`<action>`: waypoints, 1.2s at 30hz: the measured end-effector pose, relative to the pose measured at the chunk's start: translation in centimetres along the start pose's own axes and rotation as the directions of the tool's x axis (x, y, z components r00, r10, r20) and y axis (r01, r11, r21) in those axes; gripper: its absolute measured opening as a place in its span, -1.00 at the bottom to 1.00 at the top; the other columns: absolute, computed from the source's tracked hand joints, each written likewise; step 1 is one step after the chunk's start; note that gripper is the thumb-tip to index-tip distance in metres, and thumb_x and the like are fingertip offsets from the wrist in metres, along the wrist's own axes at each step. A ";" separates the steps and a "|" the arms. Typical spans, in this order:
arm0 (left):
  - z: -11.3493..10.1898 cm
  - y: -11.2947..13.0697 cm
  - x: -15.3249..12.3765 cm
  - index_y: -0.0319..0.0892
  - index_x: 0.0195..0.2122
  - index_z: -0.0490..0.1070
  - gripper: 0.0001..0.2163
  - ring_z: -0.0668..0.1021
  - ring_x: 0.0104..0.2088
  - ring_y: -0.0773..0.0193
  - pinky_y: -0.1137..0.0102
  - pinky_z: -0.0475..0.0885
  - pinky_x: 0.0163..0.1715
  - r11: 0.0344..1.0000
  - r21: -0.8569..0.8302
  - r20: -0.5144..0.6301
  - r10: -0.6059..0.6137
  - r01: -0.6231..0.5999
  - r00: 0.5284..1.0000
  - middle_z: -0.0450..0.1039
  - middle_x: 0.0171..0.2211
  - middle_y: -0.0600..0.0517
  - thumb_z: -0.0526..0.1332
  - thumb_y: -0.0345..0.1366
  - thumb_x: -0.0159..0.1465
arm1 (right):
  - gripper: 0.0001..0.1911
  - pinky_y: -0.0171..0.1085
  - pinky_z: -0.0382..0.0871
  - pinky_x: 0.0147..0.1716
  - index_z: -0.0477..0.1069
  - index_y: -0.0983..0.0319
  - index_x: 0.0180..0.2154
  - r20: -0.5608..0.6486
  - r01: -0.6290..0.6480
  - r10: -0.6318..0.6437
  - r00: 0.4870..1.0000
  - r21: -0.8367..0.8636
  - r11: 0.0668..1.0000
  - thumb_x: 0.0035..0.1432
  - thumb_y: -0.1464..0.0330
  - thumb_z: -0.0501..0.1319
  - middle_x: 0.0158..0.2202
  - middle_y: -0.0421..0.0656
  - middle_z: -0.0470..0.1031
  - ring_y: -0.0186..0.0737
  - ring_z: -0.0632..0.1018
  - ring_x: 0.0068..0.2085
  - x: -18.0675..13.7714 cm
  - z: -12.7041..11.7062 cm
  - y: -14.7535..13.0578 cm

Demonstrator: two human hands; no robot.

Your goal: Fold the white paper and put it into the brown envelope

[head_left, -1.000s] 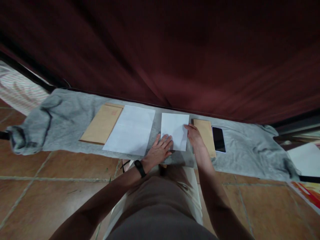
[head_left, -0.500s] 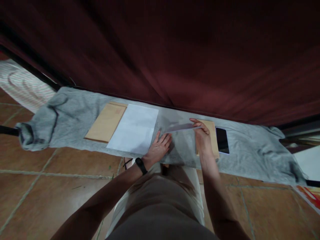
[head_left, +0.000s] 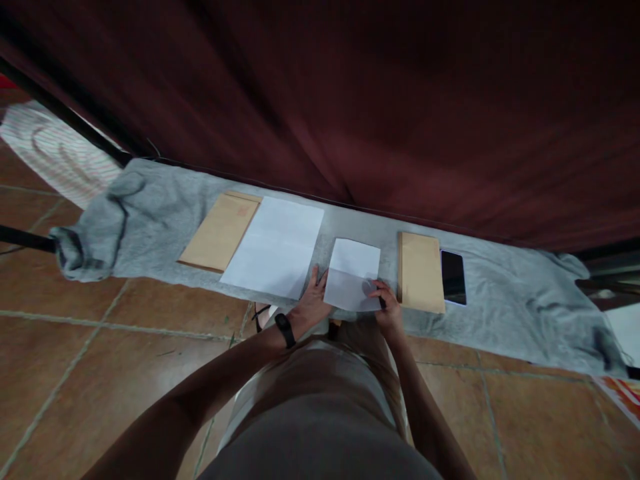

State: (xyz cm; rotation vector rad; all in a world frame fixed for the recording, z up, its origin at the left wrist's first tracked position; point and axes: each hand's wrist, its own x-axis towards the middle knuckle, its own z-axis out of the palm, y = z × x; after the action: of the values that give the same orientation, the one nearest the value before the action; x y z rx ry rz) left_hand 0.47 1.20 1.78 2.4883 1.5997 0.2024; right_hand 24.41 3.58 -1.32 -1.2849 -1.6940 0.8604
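A white sheet of paper (head_left: 354,272) lies partly folded on the grey cloth (head_left: 155,213), its near flap turned over towards me. My left hand (head_left: 313,301) rests at the sheet's left near edge, fingers partly under it, a black band on the wrist. My right hand (head_left: 385,305) pinches the folded flap at its right near corner. A larger white sheet (head_left: 274,247) lies to the left, overlapping a brown envelope (head_left: 220,231).
A second brown envelope (head_left: 421,271) lies right of the folded sheet, with a dark phone (head_left: 453,277) beside it. A dark red curtain (head_left: 350,100) hangs behind the cloth. Brown floor tiles (head_left: 100,360) spread on both sides of me.
My right hand lifted the sheet's far edge and brought it over towards me, so the flat sheet is now folded. My left hand stayed at the near edge.
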 end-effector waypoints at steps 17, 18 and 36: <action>0.0 -0.2 -3.2 -0.35 0.43 -0.02 -0.34 0.03 0.46 -0.01 0.02 0.07 0.40 0.975 -0.134 -0.130 -0.194 0.176 0.972 -0.04 0.46 -0.30 0.03 -0.54 0.28 | -0.72 -0.02 0.42 0.09 0.49 0.15 -0.23 0.053 0.119 -0.116 0.992 -0.052 0.992 0.09 0.56 0.13 0.04 -0.05 0.56 -0.06 0.55 0.09 -2.1 -1.1 0.6; -0.1 -0.4 -3.3 -0.28 0.44 -0.03 -0.31 0.02 0.47 0.01 0.03 0.07 0.41 0.979 -0.163 -0.131 -0.144 0.122 0.981 -0.05 0.47 -0.25 0.05 -0.55 0.25 | -0.71 -0.01 0.42 0.10 0.50 0.15 -0.20 0.060 0.130 -0.127 0.990 -0.057 0.990 0.09 0.56 0.15 0.05 -0.04 0.56 -0.05 0.55 0.10 -2.0 -1.1 0.5; -0.2 -2.1 -2.6 -0.07 0.27 0.34 -0.38 0.29 0.37 0.13 0.03 0.18 0.39 0.952 -0.258 -0.057 0.156 -0.165 0.986 0.29 0.34 -0.06 0.16 -0.60 0.18 | -0.44 0.06 0.29 0.28 0.49 0.08 0.12 0.126 0.250 -0.234 0.964 -0.136 0.959 0.11 0.58 0.24 0.15 -0.08 0.52 -0.03 0.47 0.21 -2.2 -1.5 1.3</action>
State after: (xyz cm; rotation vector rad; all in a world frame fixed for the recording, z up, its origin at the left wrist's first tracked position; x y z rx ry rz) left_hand -2.48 -0.27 1.43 2.4171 1.2857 0.4524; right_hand 26.60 1.81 -2.32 -1.1137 -1.9876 0.6770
